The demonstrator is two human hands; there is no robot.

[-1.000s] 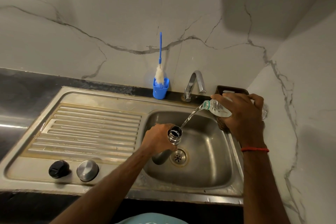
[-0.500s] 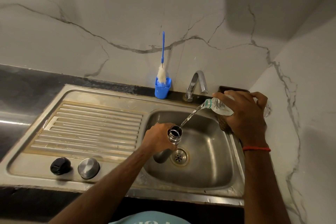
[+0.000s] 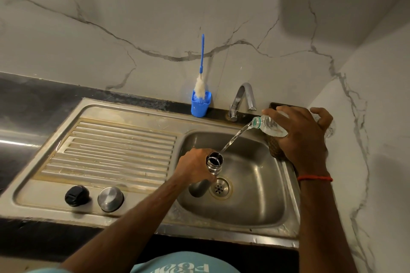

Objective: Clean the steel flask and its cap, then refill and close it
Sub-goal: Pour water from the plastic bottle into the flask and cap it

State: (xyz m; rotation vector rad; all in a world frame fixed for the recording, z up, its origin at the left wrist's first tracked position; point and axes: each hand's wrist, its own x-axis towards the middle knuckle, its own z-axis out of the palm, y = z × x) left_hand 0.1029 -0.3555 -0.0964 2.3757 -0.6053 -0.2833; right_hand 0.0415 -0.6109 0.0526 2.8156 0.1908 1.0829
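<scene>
1. The left hand (image 3: 195,167) is wrapped around the steel flask (image 3: 210,169), open-mouthed over the sink basin (image 3: 255,204).
2. The right hand (image 3: 304,137) grips a tilted plastic bottle (image 3: 269,126), pouring water into it.
3. Two caps (image 3: 110,199) sit on the drainboard (image 3: 115,148).

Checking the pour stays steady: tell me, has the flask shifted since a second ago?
No. The flask sits just up-left of the drain, as before; only the camera moved.

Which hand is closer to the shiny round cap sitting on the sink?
Left. The left hand grips the steel flask over the basin, just right of the steel cap. The right hand tips the plastic bottle at the sink's far right.
</scene>
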